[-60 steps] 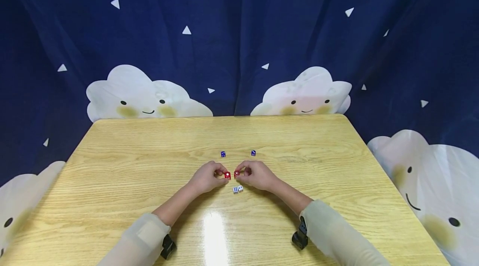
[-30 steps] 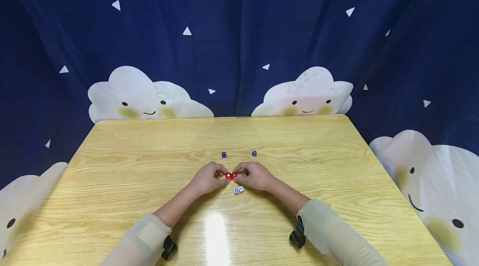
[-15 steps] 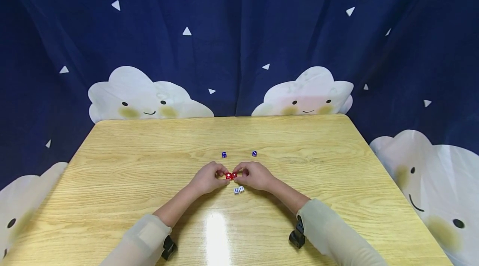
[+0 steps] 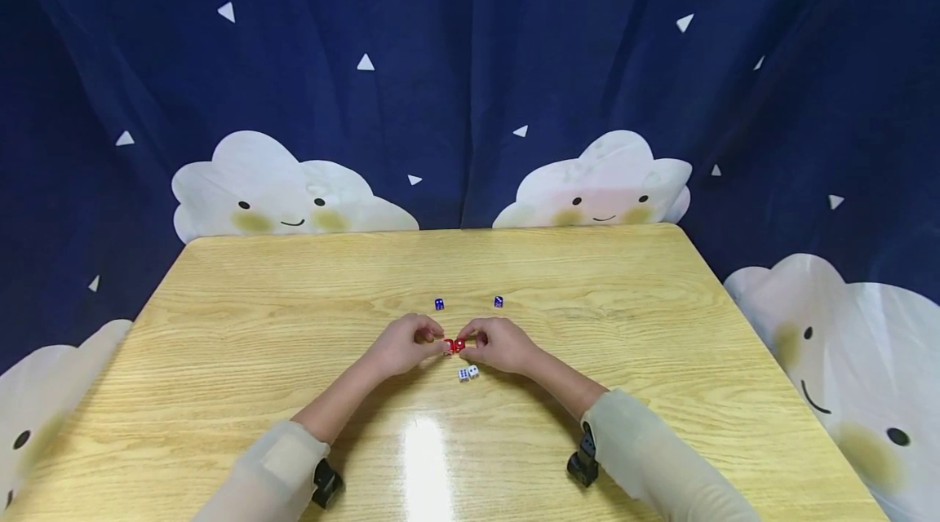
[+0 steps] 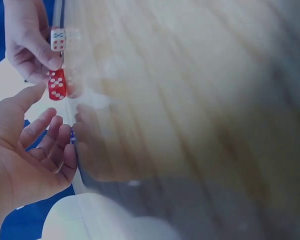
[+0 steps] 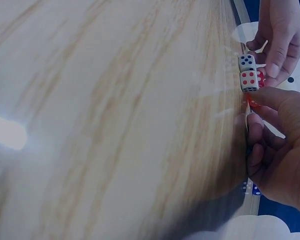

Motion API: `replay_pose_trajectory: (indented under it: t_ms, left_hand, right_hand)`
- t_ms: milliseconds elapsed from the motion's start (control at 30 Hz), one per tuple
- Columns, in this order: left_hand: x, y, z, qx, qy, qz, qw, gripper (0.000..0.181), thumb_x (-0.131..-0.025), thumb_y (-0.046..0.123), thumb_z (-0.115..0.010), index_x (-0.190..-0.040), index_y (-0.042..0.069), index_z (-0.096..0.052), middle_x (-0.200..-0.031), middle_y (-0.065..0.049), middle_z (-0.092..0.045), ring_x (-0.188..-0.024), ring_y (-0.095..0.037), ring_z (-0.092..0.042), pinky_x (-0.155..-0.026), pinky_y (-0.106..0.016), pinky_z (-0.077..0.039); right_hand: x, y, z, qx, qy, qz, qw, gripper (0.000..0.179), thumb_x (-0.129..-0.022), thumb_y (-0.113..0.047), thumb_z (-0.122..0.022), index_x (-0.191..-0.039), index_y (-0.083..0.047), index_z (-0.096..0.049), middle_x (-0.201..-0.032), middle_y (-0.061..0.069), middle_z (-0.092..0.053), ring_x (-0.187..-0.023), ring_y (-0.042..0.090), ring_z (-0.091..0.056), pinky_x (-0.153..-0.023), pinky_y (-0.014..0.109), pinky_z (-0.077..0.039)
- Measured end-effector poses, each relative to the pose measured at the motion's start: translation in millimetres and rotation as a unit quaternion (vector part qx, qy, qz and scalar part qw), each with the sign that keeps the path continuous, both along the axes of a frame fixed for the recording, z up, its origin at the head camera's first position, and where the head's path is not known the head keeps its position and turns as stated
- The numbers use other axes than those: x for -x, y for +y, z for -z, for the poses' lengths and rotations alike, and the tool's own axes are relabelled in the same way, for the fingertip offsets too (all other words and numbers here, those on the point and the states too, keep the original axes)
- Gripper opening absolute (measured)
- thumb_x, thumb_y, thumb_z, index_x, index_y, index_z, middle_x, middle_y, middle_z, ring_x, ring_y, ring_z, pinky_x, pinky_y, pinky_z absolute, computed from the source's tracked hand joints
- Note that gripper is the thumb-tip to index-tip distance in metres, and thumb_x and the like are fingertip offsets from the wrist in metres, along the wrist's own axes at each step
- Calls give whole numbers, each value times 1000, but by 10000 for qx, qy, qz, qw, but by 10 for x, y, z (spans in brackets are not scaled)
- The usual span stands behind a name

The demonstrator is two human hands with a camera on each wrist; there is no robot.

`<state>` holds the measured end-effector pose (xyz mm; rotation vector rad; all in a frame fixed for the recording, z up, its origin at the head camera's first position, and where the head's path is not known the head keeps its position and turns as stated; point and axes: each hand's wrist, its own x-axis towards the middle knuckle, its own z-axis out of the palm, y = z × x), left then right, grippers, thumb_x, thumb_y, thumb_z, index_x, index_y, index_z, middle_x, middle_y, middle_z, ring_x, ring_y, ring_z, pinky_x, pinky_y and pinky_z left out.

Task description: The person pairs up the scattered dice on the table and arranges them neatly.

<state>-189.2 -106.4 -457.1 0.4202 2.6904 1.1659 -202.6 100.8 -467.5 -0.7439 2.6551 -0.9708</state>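
My right hand (image 4: 499,345) pinches a red die (image 4: 459,345) between thumb and forefinger, low over the desk (image 4: 661,359) in front of me, and a second red die (image 4: 448,346) sits touching it on the left. My left hand (image 4: 402,347) is right at that second die; from the wrist view the left fingers (image 5: 50,145) look loosely spread and a little off the red pair (image 5: 56,85), so I read that grip as relaxed and holding nothing, though the head view is too small to be sure the fingertips are clear. 2 white dice (image 4: 467,373) lie side by side just nearer to me, under my knuckles, and 2 blue dice (image 4: 438,303) (image 4: 498,301) stand apart from each other on the far side. As I judge it, the risk is in how small and slick these cubes are: the 2 red ones meet only face to face, so a slight twist of my right pinch could roll one over or push its neighbour away. If I lower my right palm carelessly, the heel of it could knock the white pair out of line. A die squeezed off-centre could also squirt out and skid across the glossy desk toward the blue ones.
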Motion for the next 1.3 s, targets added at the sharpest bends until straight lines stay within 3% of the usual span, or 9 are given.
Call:
replay_pose_trajectory:
  t_ms: [267, 500, 633, 1000, 1300]
  left_hand:
    - [96, -82, -56, 8, 462, -443, 9979, 21, -85, 25, -68, -97, 7, -69, -82, -3, -62, -74, -12, -57, -65, -25, -47]
    - [214, -87, -90, 168, 465, -774, 9958, 24, -84, 25, -68, -100, 7, -68, -87, -5, -63, -76, -15, -59, -71, -33, -50]
    - [269, -65, -49, 344, 570, -849, 9942, 25, -84, 26, -68, -100, 8, -68, -88, -5, -62, -80, -17, -59, -77, -36, -49]
    - [435, 10, 22, 596, 655, -977, 9913, 30, -81, 26, -71, -104, 8, -67, -91, -6, -61, -83, -19, -57, -76, -36, -47]
    - [475, 24, 26, 613, 605, -903, 9922, 31, -80, 24, -72, -105, 7, -67, -94, -8, -61, -88, -22, -59, -81, -38, -47]
  right_hand:
    - [5, -5, -2, -56, 65, 22, 10000, 21, -80, -23, -73, -99, -15, -69, -61, -8, -51, -53, 4, -43, -49, 19, -33]
    - [1, -11, -18, -126, -11, 91, 9999, 21, -81, -24, -72, -100, -15, -69, -60, -8, -51, -53, 4, -43, -50, 19, -34]
    - [0, -21, -14, -125, -62, 108, 9998, 21, -81, -24, -72, -100, -16, -69, -61, -8, -51, -54, 5, -43, -50, 20, -34]
    - [-10, -15, -26, -108, -77, 123, 9998, 21, -81, -24, -72, -100, -15, -69, -60, -7, -51, -52, 4, -42, -49, 19, -33]
    - [-3, -20, -19, -122, -93, 105, 9998, 21, -81, -24, -72, -100, -16, -69, -59, -8, -50, -52, 4, -42, -49, 19, -33]
